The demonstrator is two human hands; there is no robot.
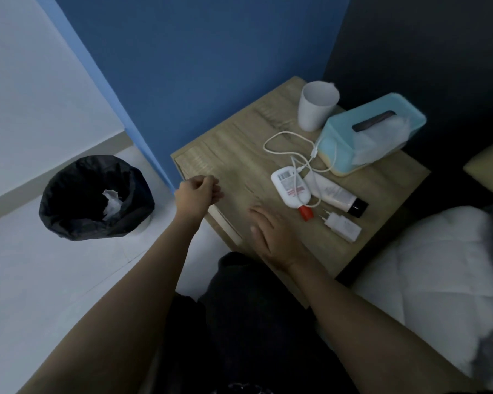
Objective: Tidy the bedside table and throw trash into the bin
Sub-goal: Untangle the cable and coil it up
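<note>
Over the near left corner of the table point(239, 155), the left hand point(197, 194) is seen with its fingers curled into a loose fist; whether anything is enclosed in that grip cannot be told. The right hand point(271, 234) is laid flat on the table beside it, fingers extended and spread, grip wide with nothing held. Just beyond the right hand's fingertips a white bottle with a red cap point(291, 191) is found lying on its side, and a white tube with a black cap point(335, 194) lies touching it on the far side. A white charger plug point(342, 225) lies near both, to the right of the right hand. A white cable point(289, 137) is looped across the bottle and runs toward the teal tissue box point(376, 129), which stands further off toward the table's far edge. A white cup point(316, 105) stands upright just beside the box. Well to the left of the left hand, on the floor, a bin point(69, 206) lined with a black bag is noted, with crumpled white paper point(112, 203) inside.
</note>
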